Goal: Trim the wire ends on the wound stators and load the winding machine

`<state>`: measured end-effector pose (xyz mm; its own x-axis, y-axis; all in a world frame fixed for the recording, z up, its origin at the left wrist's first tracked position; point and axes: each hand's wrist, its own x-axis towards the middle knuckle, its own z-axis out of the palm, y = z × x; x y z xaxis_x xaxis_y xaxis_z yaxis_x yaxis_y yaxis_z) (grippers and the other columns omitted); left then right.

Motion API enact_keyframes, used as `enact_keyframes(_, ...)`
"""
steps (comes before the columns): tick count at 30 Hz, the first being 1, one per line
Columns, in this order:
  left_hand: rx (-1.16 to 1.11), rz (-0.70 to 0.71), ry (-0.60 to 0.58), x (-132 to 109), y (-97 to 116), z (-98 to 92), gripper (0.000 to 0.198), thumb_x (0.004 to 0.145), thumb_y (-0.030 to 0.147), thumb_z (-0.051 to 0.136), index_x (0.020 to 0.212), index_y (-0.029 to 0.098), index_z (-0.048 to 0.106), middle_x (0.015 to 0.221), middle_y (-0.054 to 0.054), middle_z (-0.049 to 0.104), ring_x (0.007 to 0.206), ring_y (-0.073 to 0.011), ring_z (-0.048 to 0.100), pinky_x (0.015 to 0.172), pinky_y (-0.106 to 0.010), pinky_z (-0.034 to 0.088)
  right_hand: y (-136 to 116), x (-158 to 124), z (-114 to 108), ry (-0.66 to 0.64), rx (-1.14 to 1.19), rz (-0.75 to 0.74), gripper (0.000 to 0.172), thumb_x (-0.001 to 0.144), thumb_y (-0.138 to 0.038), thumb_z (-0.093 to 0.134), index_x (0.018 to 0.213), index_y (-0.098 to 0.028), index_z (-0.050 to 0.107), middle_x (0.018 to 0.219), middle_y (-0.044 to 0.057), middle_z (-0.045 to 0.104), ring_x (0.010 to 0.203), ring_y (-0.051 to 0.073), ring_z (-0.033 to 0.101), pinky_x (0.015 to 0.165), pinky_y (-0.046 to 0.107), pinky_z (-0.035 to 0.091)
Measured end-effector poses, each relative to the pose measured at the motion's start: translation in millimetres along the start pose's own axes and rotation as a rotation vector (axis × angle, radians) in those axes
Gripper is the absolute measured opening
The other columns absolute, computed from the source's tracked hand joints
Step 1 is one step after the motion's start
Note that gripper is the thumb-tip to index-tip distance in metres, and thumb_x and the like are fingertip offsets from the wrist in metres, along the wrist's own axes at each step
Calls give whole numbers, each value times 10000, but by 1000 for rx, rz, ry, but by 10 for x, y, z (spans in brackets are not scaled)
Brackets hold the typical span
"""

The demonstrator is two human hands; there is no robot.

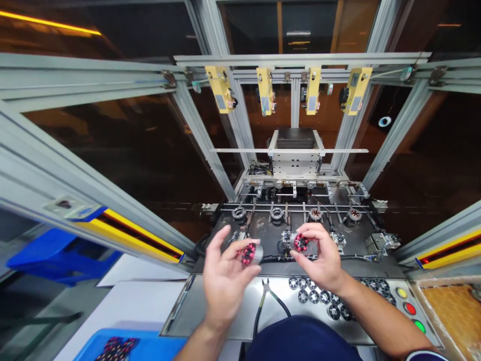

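Note:
My left hand (224, 283) grips a wound motor stator (249, 254), a small round metal part with red and black windings, between thumb and fingers. A second wound stator (301, 242) is pinched in my right hand (322, 255), its windings turned toward the left. Both parts are held up above the front of the black machine bed (259, 233). Behind them is a row of round holders; the left holder (239, 214) and its neighbour (277, 215) look like open rings. The two on the right, one at the far right (353, 215), contain copper-coloured wound parts.
Cutting pliers (265, 287) lie on the metal ledge (199, 306), left of several bare black cores (313, 296). Yellow, red (409, 309) and green buttons sit at right. A blue tray (150, 346) holds wound parts. Yellow light-curtain bars (131, 235) flank the frame.

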<state>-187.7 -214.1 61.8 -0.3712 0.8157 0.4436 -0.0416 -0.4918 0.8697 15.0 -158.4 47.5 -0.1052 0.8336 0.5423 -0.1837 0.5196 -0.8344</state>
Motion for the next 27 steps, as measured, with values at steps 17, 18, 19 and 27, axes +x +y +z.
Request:
enact_keyframes(17,-662,-883,74,-92,-115,131,598,633,571,888,1111,238,752,919,-47,720,684,-106,540,592,-226,481,56,-15,130,6,774,826,361,884,-565,700,892,-205,669,870,51,682,718,141,628,559,230,520)
enact_keyframes(18,-660,-875,67,-90,-115,135,591,639,577,882,1107,239,753,913,-47,719,682,-104,539,589,-224,481,55,-20,129,6,775,826,355,887,-560,698,901,-206,673,875,52,684,719,142,628,558,233,521)
enact_keyframes(19,-655,-865,56,-89,-117,138,585,648,584,874,1106,241,753,909,-46,718,682,-104,541,588,-223,482,56,-24,128,6,771,824,349,892,-555,694,909,-207,675,880,54,686,720,145,628,557,238,522)
enact_keyframes(27,-476,-675,-19,-111,-116,121,696,694,588,842,1255,232,633,943,-66,742,708,-131,646,608,-244,540,20,-60,138,-15,619,705,303,869,-501,733,966,-235,627,884,31,671,707,157,629,536,257,516)
